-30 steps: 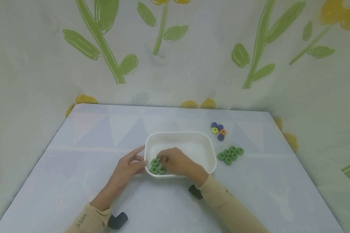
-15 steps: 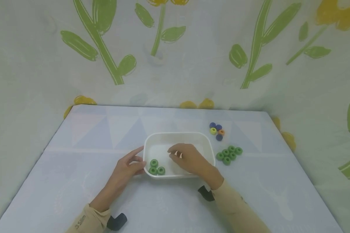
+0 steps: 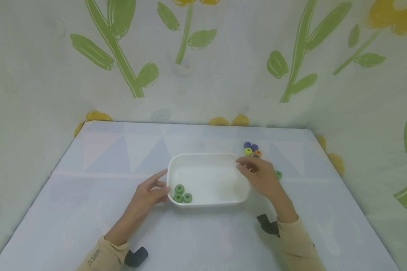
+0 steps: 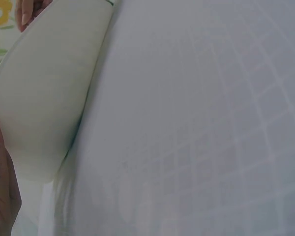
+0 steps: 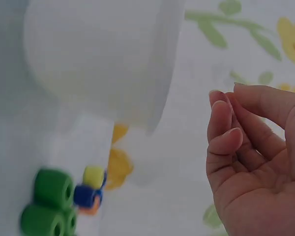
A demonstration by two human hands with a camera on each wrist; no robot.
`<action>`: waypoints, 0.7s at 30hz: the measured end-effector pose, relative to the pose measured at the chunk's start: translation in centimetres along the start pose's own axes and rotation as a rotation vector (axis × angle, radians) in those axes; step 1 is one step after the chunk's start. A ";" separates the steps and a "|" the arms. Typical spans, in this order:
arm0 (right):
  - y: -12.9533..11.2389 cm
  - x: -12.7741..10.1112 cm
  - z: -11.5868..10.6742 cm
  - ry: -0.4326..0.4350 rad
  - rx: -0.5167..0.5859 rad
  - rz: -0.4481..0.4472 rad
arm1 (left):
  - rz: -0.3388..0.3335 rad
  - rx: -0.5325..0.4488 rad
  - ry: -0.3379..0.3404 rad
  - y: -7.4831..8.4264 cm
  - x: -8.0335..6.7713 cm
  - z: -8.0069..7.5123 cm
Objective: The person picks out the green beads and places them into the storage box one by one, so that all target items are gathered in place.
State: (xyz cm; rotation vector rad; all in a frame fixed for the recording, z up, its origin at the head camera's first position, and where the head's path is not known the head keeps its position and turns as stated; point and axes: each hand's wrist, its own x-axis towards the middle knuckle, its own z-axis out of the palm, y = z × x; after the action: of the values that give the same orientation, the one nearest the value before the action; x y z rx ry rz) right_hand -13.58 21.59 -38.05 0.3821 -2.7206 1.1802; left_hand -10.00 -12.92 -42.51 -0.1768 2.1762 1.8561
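My left hand [image 3: 151, 191] holds the left end of a white plastic tray [image 3: 213, 182], its thumb at the rim. Part of that thumb [image 4: 0, 189] shows against the tray's outer wall [image 4: 44, 93] in the left wrist view. Three green beads [image 3: 179, 189] lie in the tray's near left corner. My right hand [image 3: 262, 177] hovers by the tray's right end, fingers loosely bent and holding nothing. From the head it hides most of the green beads outside; one green bead [image 3: 278, 174] shows beyond it. The right wrist view shows more of these green beads [image 5: 51, 189].
Behind the right hand are blue beads [image 3: 247, 145], a yellow bead [image 3: 248, 151] and an orange bead [image 3: 257, 153]. A pale patterned cloth covers the table [image 3: 105, 150]. A flowered curtain [image 3: 224, 75] hangs at the back. Black straps [image 3: 135, 257] show at both wrists.
My right hand has left the green beads in the tray's near left corner and moved right, to the tray's right end. My left hand and the tray have stayed in place.
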 end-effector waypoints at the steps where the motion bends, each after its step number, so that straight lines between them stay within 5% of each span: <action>1: 0.4 -0.3 -0.5 0.014 -0.008 0.034 | -0.001 0.002 0.000 0.0 0.0 0.0; 9: 5.2 -2.0 -2.9 0.094 -0.066 0.231 | 0.002 0.001 -0.003 -0.1 0.1 -0.1; 21: 10.8 -3.9 -4.5 0.158 -0.001 0.425 | -0.004 0.004 -0.004 0.1 0.1 -0.1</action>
State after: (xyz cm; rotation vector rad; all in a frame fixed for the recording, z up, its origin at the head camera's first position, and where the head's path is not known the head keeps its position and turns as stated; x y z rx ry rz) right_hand -12.84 32.60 -43.42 -0.2961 -2.7365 1.2359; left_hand -10.18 -13.01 -42.46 -0.1759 2.1749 1.8489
